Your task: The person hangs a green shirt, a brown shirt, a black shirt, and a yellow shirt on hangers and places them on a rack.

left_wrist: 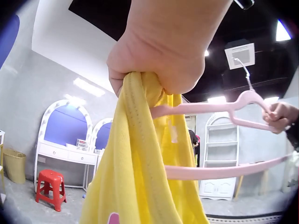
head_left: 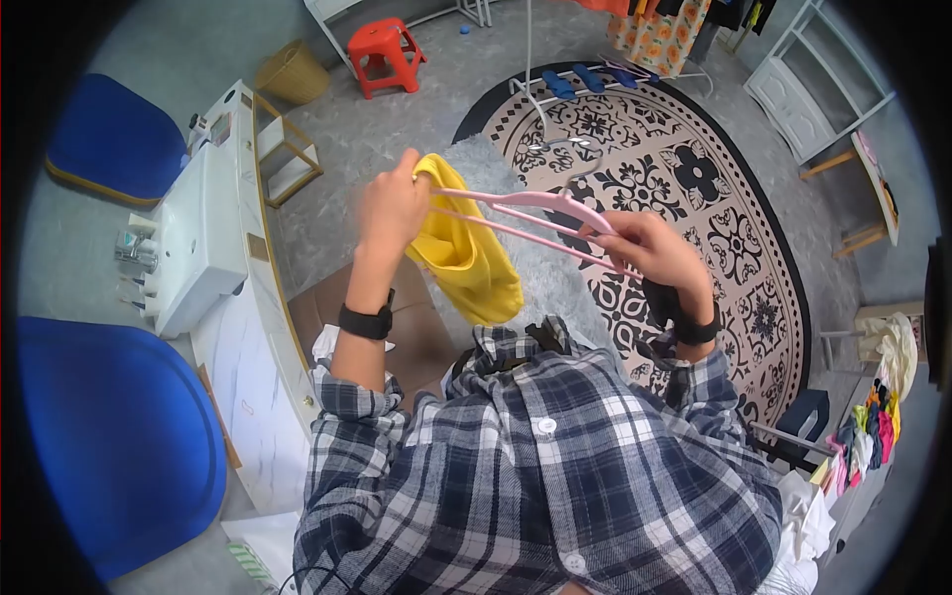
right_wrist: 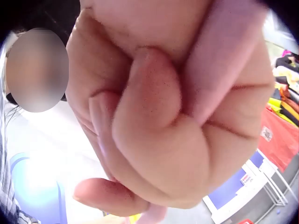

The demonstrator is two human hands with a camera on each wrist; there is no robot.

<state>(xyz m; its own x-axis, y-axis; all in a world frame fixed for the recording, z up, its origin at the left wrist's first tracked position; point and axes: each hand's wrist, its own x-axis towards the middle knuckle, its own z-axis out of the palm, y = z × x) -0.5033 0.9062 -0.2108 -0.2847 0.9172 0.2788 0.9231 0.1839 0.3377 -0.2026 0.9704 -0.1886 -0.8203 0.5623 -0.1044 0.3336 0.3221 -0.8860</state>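
Note:
A yellow garment (head_left: 456, 248) hangs from my left hand (head_left: 394, 203), whose fingers grip its gathered top edge. My right hand (head_left: 659, 253) grips one end of a pink clothes hanger (head_left: 540, 200), its fingers curled round the bar, as the right wrist view shows close up. The hanger's other end reaches into the yellow cloth just under the left hand in the left wrist view. Its metal hook (head_left: 583, 149) points away from my body. The hanger tip inside the garment is hidden by cloth.
A white washbasin (head_left: 203, 248) on a counter stands at the left. Ahead is a red stool (head_left: 385, 58), with a patterned round rug (head_left: 734, 228) to the right. A brown padded seat (head_left: 382, 327) is close below. Folded clothes (head_left: 873, 436) lie at the right.

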